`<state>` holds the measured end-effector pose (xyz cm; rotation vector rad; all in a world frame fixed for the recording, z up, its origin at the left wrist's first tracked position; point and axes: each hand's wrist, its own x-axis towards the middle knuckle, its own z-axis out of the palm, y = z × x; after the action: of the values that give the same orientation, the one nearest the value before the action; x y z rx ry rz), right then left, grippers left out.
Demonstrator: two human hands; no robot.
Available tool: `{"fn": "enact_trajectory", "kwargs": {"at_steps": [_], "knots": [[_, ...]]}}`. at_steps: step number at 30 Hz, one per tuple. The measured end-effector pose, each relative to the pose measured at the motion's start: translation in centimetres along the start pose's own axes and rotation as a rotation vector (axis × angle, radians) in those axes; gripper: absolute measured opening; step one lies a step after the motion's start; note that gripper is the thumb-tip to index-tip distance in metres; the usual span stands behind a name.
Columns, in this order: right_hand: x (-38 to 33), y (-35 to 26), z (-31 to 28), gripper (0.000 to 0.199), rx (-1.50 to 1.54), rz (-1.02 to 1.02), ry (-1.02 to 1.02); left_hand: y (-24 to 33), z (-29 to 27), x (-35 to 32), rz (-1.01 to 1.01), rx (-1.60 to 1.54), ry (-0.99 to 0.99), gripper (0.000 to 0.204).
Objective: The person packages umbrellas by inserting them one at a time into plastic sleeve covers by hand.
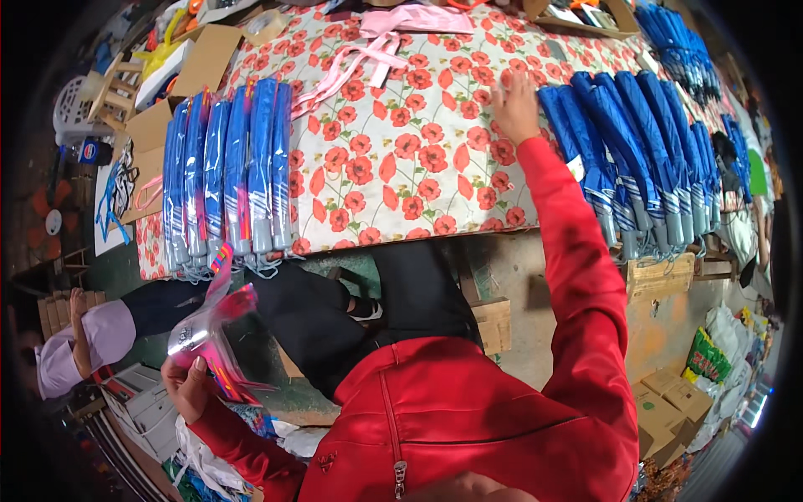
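Observation:
Low at the left, my left hand [187, 388] grips several clear plastic sleeves [219, 343] with bright pink and multicoloured printing, which droop and fan out. My right hand [514, 109] is stretched forward over the flowered tablecloth [401, 159], holding nothing, its fingers apart. Just right of it lies a row of folded blue umbrellas [640, 159] with grey handles toward me and wrist cords hanging at the table's near edge. On the left of the table, more blue umbrellas [226, 167] lie side by side in clear sleeves, some with pink printed strips.
Pink fabric straps [376, 54] lie at the far middle of the table. Another bundle of blue umbrellas [682, 50] sits at the far right. Open cardboard boxes [205, 63] stand at the far left. Another person's lilac sleeve [92, 343] shows at the left; stacked cartons [673, 410] stand lower right.

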<state>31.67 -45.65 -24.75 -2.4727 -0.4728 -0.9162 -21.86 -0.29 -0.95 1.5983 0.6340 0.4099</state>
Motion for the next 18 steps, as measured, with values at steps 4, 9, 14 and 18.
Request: {"fn": "enact_trajectory", "kwargs": {"at_steps": [4,9,14,18], "knots": [[1.7,-5.9,3.5,0.039,-0.235,-0.279,-0.105,-0.3,-0.8,-1.5,-0.047,-0.009,0.057,0.025],[-5.1,-23.6,-1.4,0.041,0.525,-0.499,-0.489,-0.2,0.3,-2.1,-0.109,-0.045,0.033,0.026],[-14.0,-29.0,-7.0,0.048,0.726,-0.702,-0.76,-0.1,2.4,-1.7,-0.159,-0.044,0.01,0.023],[-14.8,-28.3,-8.6,0.04,0.937,-0.6,-0.856,-0.2,3.3,-1.8,-0.195,-0.004,0.01,0.019]]}}
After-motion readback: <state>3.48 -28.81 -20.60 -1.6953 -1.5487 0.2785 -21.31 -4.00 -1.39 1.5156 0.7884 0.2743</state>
